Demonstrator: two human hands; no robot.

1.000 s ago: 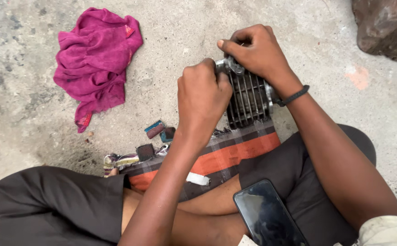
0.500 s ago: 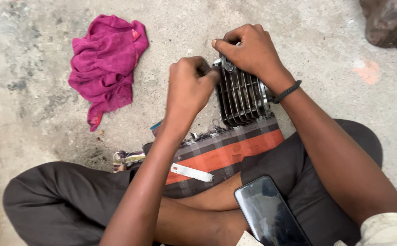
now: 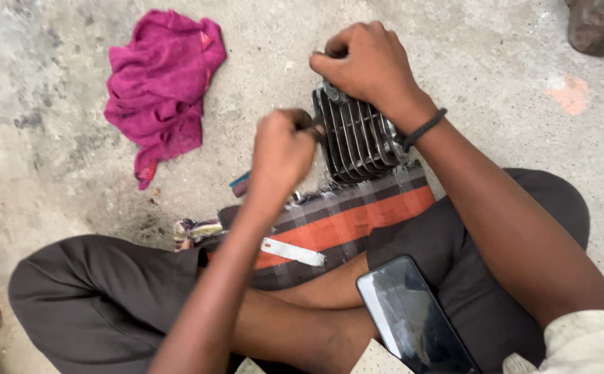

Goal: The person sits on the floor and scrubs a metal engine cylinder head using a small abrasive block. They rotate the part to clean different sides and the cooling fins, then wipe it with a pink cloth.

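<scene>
A dark finned metal engine cylinder (image 3: 357, 138) stands on the concrete floor in front of my crossed legs. My right hand (image 3: 367, 62) grips its top end from above, a black band on the wrist. My left hand (image 3: 281, 149) is closed in a fist at the cylinder's left side, seemingly around a small tool whose tip touches the fins; the tool is mostly hidden.
A crumpled magenta rag (image 3: 160, 86) lies on the floor to the left. A striped orange and grey cloth (image 3: 343, 221) is spread under the cylinder's near end. A black phone (image 3: 412, 315) rests on my right thigh. A dark rock (image 3: 603, 28) sits at the top right.
My left hand has pulled back from the cylinder's top and dropped to its left side. The right hand keeps its hold on the top.
</scene>
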